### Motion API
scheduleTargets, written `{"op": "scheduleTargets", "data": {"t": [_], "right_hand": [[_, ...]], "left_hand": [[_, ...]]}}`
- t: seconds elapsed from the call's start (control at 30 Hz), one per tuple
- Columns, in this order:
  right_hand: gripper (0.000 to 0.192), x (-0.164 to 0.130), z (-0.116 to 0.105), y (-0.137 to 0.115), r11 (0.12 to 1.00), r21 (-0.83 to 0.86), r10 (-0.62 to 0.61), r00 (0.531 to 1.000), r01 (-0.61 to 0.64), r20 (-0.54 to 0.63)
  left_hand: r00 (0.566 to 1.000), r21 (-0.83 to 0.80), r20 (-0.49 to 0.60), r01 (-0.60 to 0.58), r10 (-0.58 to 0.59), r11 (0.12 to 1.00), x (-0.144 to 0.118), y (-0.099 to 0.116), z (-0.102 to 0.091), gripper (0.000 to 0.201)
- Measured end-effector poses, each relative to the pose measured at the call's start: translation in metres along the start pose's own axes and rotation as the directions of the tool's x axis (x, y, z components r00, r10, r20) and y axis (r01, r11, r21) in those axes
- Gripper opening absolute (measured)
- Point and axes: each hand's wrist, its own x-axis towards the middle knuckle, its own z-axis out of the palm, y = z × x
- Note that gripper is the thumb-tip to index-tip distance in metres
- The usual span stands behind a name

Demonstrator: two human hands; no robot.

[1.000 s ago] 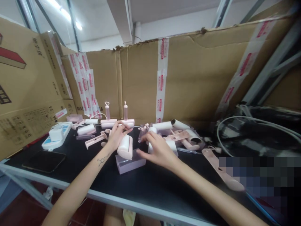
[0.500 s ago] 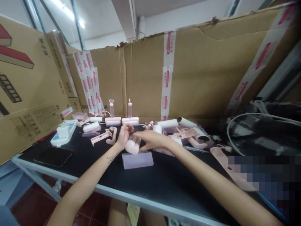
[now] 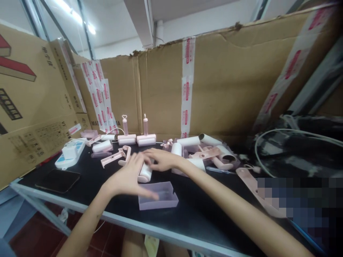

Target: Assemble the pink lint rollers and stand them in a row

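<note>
Nearest the table edge lies a translucent lilac plastic tray-shaped cover [image 3: 158, 195], open side up on the black tabletop [image 3: 203, 217]. The left hand [image 3: 128, 177] hovers over its near-left corner, fingers stretched out and slightly apart, the fingertips reaching across the cover's rim; I cannot tell whether they touch it.

Just behind the cover sits a white sticky roller with a pale pink end cap [image 3: 145, 172], lying on its side. The right hand [image 3: 159, 159] rests over the top of this roller, fingers loosely spread and not clamped; contact looks light.

By my reading, the step in hand is bringing roller and cover together: the roller is free, the cover empty. The next move would call for a firm pinch on the roller and a steadying hold on the cover so the roller drops in square.

Farther back lie loose pink plastic handles [image 3: 112, 158], a heap of white rollers and handles [image 3: 206, 150], two upright assembled rollers [image 3: 135, 135], a black phone [image 3: 57, 180], and a taped cardboard wall [image 3: 214, 82].
</note>
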Motion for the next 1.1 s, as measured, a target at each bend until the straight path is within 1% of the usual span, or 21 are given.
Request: {"op": "scheduleTargets", "data": {"t": [0.03, 0.07, 0.1, 0.13, 0.2, 0.23, 0.3, 0.37, 0.4, 0.47, 0.53, 0.63, 0.7, 0.73, 0.8, 0.87, 0.93, 0.97, 1.03, 1.1], "right_hand": [[0.054, 0.005, 0.000, 0.000, 1.000, 0.000, -0.007, 1.000, 0.007, 0.000], [0.055, 0.010, -0.001, -0.001, 1.000, 0.005, -0.003, 1.000, 0.003, 0.004], [0.057, 0.014, -0.001, -0.001, 1.000, 0.009, 0.012, 1.000, -0.012, 0.017], [0.060, 0.016, 0.000, 0.000, 0.999, 0.008, 0.032, 0.999, -0.032, 0.037], [0.065, 0.016, 0.001, 0.003, 0.998, -0.009, 0.068, 0.995, -0.067, 0.077], [0.065, 0.015, 0.002, 0.005, 0.996, -0.027, 0.085, 0.993, -0.083, 0.084], [0.057, 0.008, 0.003, 0.010, 0.990, -0.068, 0.124, 0.991, -0.120, 0.057], [0.046, 0.000, 0.001, 0.014, 0.983, -0.084, 0.166, 0.986, -0.163, 0.025], [0.043, -0.005, 0.000, 0.016, 0.981, -0.077, 0.181, 0.983, -0.179, 0.027], [0.042, -0.012, -0.006, 0.015, 0.980, -0.047, 0.195, 0.979, -0.192, 0.057], [0.041, -0.018, -0.016, 0.010, 0.980, -0.031, 0.197, 0.977, -0.195, 0.076], [0.039, -0.024, -0.037, -0.004, 0.979, -0.019, 0.201, 0.979, -0.201, -0.023], [0.036, -0.026, -0.049, -0.015, 0.981, 0.006, 0.196, 0.976, -0.196, -0.093], [0.035, -0.026, -0.052, -0.021, 0.983, 0.030, 0.183, 0.977, -0.181, -0.109], [0.033, -0.024, -0.052, -0.030, 0.986, 0.095, 0.141, 0.988, -0.134, -0.070], [0.033, -0.020, -0.044, -0.036, 0.984, 0.128, 0.122, 0.992, -0.126, 0.036], [0.030, -0.015, -0.034, -0.041, 0.982, 0.068, 0.164, 0.974, -0.176, 0.155], [0.028, -0.013, -0.030, -0.044, 0.980, 0.011, 0.192, 0.963, -0.198, 0.188], [0.023, -0.012, -0.028, -0.049, 0.977, -0.090, 0.208, 0.960, -0.194, 0.188], [0.020, -0.013, -0.031, -0.053, 0.981, -0.138, 0.156, 0.978, -0.137, 0.140]], "left_hand": [[0.994, 0.036, 0.109, 0.004, -0.008, 0.999, -0.013, 0.005, 0.004, 0.070], [0.984, 0.057, 0.177, 0.010, -0.020, 0.998, -0.025, 0.009, 0.009, 0.068], [0.977, 0.066, 0.213, 0.012, -0.025, 0.998, -0.035, 0.010, 0.015, 0.062], [0.976, 0.065, 0.215, 0.014, -0.028, 0.998, -0.044, 0.010, 0.021, 0.055], [0.984, 0.032, 0.171, 0.052, -0.057, 0.998, -0.059, 0.004, 0.032, 0.048], [0.986, 0.000, 0.142, 0.089, -0.088, 0.996, -0.065, 0.000, 0.036, 0.049], [0.980, -0.098, 0.084, 0.186, -0.178, 0.978, -0.078, -0.009, 0.040, 0.059], [0.963, -0.205, 0.021, 0.268, -0.269, 0.942, -0.088, -0.018, 0.040, 0.067], [0.952, -0.251, -0.016, 0.292, -0.306, 0.923, -0.091, -0.023, 0.039, 0.069], [0.935, -0.316, -0.071, 0.308, -0.346, 0.897, -0.092, -0.031, 0.037, 0.069], [0.933, -0.366, -0.083, 0.299, -0.351, 0.881, -0.084, -0.038, 0.036, 0.068], [0.938, -0.442, -0.069, 0.277, -0.340, 0.853, -0.062, -0.048, 0.040, 0.067], [0.938, -0.483, -0.089, 0.253, -0.334, 0.838, -0.047, -0.054, 0.045, 0.068], [0.938, -0.504, -0.107, 0.235, -0.330, 0.831, -0.042, -0.058, 0.048, 0.070], [0.932, -0.554, -0.153, 0.195, -0.329, 0.809, -0.036, -0.064, 0.053, 0.075], [0.923, -0.605, -0.178, 0.170, -0.340, 0.778, -0.037, -0.068, 0.056, 0.074], [0.925, -0.639, -0.170, 0.160, -0.340, 0.753, -0.042, -0.070, 0.057, 0.069], [0.931, -0.647, -0.154, 0.159, -0.332, 0.746, -0.044, -0.069, 0.056, 0.067], [0.941, -0.654, -0.126, 0.159, -0.314, 0.740, -0.047, -0.068, 0.055, 0.066], [0.941, -0.651, -0.128, 0.159, -0.314, 0.743, -0.047, -0.067, 0.054, 0.066]]}}
